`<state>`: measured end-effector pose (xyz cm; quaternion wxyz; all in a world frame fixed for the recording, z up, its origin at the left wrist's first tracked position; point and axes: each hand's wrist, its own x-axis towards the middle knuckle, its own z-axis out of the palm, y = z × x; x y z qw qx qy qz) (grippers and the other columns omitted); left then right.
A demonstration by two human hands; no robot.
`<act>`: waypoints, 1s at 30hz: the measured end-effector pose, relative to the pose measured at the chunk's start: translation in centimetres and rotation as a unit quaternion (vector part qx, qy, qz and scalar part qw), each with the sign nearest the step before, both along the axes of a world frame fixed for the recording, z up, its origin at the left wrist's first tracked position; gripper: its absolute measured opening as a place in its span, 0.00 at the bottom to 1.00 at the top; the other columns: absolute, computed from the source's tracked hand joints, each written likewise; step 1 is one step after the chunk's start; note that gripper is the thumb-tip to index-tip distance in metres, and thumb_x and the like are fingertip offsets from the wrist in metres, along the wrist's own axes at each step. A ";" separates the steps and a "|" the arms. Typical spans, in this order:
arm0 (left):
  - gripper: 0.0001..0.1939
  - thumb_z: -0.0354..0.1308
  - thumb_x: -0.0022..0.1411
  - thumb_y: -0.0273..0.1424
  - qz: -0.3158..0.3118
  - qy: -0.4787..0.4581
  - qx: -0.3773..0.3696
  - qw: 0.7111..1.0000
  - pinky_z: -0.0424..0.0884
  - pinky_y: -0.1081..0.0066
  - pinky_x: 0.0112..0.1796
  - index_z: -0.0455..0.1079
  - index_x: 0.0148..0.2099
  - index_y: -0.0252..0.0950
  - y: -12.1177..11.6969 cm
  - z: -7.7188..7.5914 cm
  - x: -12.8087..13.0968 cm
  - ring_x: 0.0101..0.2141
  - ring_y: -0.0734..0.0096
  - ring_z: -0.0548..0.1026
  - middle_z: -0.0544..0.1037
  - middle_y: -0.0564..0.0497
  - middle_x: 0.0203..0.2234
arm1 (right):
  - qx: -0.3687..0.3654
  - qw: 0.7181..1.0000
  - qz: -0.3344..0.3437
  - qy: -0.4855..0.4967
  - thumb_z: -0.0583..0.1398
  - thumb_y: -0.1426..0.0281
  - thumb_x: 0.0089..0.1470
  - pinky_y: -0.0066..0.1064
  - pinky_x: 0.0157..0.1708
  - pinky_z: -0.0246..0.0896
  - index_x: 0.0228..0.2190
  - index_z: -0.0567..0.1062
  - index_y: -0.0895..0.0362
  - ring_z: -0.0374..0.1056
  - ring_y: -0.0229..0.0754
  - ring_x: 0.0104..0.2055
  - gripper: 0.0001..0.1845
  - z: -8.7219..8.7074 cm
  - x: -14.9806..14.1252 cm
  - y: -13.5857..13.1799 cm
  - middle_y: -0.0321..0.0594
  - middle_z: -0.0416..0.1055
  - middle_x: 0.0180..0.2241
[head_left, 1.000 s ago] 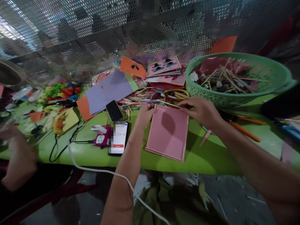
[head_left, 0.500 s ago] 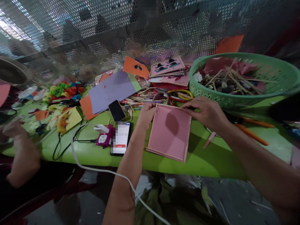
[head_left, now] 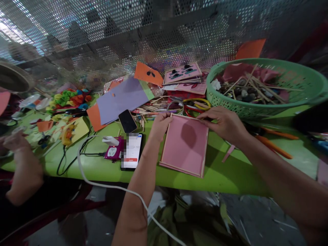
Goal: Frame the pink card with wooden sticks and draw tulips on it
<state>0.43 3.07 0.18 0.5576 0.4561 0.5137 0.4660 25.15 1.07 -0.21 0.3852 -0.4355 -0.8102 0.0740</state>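
Note:
A pink paper panel (head_left: 183, 145) edged with thin wooden sticks lies on the green table (head_left: 222, 177) before me. At its upper left corner, my left hand (head_left: 161, 126) pinches the frame, fingers closed. My right hand (head_left: 224, 121) grips the upper right corner, thumb and fingers pressed together on the top edge stick. A round shadow falls across the pink sheet. Just right of the panel lies a narrow pink strip (head_left: 228, 153). Scissors with yellow handles (head_left: 198, 103) rest beyond the panel's top edge.
A green plastic basket (head_left: 256, 106) holding sticks and stones stands at the back right. Decorated pink cards (head_left: 181, 73) are stacked behind. To the left are a phone (head_left: 132, 152), a purple socket block (head_left: 114, 150), a white cable (head_left: 112, 185) and another person's arm (head_left: 24, 167).
Almost nothing differs. Both hands stay at the panel's top corners, and the panel keeps its place.

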 end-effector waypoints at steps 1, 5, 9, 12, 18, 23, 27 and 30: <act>0.06 0.62 0.50 0.30 -0.004 -0.006 0.003 1.000 0.65 0.76 0.31 0.77 0.32 0.36 0.0 0.0 0.0 0.27 0.74 0.70 0.76 0.56 0.24 | -0.002 1.000 0.002 0.001 0.62 0.69 0.63 0.47 0.47 0.73 0.37 0.85 0.47 0.80 0.56 0.47 0.10 0.0 0.0 0.0 0.42 0.85 0.39; 0.06 0.62 0.50 0.31 -0.008 -0.017 0.009 1.000 0.65 0.75 0.29 0.76 0.32 0.36 0.2 -0.3 0.1 0.25 0.75 0.70 0.75 0.56 0.23 | -0.005 1.000 0.006 0.004 0.62 0.69 0.63 0.48 0.46 0.73 0.37 0.85 0.46 0.79 0.57 0.47 0.10 0.2 -0.2 -0.2 0.43 0.84 0.39; 0.04 0.64 0.52 0.31 0.001 -0.024 -0.001 1.000 0.63 0.75 0.28 0.72 0.29 0.37 0.0 -0.1 0.1 0.23 0.76 0.67 0.72 0.57 0.21 | -0.008 1.000 -0.003 -0.006 0.62 0.68 0.63 0.48 0.46 0.73 0.37 0.86 0.46 0.79 0.56 0.44 0.11 0.2 -0.4 -0.3 0.43 0.83 0.37; 0.08 0.66 0.54 0.33 0.008 -0.033 -0.009 0.999 0.62 0.75 0.28 0.71 0.28 0.37 -0.2 0.3 0.2 0.23 0.77 0.67 0.71 0.58 0.20 | 0.001 1.000 -0.004 -0.011 0.61 0.68 0.64 0.48 0.47 0.72 0.37 0.86 0.47 0.79 0.55 0.44 0.11 0.1 -0.6 -0.3 0.43 0.83 0.37; 0.16 0.72 0.55 0.40 0.006 -0.042 -0.002 0.999 0.63 0.75 0.28 0.71 0.29 0.37 -0.6 0.9 0.2 0.22 0.78 0.67 0.71 0.58 0.21 | 0.018 1.000 -0.014 -0.020 0.61 0.67 0.65 0.48 0.49 0.72 0.38 0.86 0.48 0.78 0.55 0.46 0.11 -0.3 -0.9 -0.4 0.44 0.83 0.36; 0.16 0.73 0.53 0.40 0.005 -0.036 0.022 0.999 0.63 0.75 0.27 0.72 0.29 0.36 -0.5 0.9 -0.1 0.23 0.79 0.67 0.72 0.58 0.21 | 0.007 1.000 -0.021 0.011 0.62 0.66 0.64 0.47 0.48 0.71 0.37 0.85 0.48 0.79 0.55 0.45 0.09 0.4 -0.9 -0.5 0.45 0.84 0.38; 0.16 0.74 0.51 0.42 0.009 -0.040 0.018 0.999 0.65 0.75 0.27 0.74 0.30 0.37 -0.3 1.1 -0.4 0.23 0.77 0.69 0.74 0.57 0.21 | -0.021 0.996 -0.051 0.072 0.63 0.63 0.63 0.46 0.45 0.71 0.36 0.85 0.48 0.78 0.54 0.41 0.08 1.7 -0.2 -0.5 0.44 0.83 0.36; 0.16 0.74 0.53 0.41 0.018 -0.043 0.011 0.999 0.65 0.75 0.27 0.73 0.29 0.37 -0.1 1.3 -0.5 0.22 0.77 0.69 0.73 0.58 0.20 | -0.054 0.989 -0.063 0.123 0.63 0.59 0.63 0.45 0.40 0.71 0.33 0.84 0.48 0.76 0.52 0.37 0.11 2.3 0.4 -0.5 0.44 0.82 0.33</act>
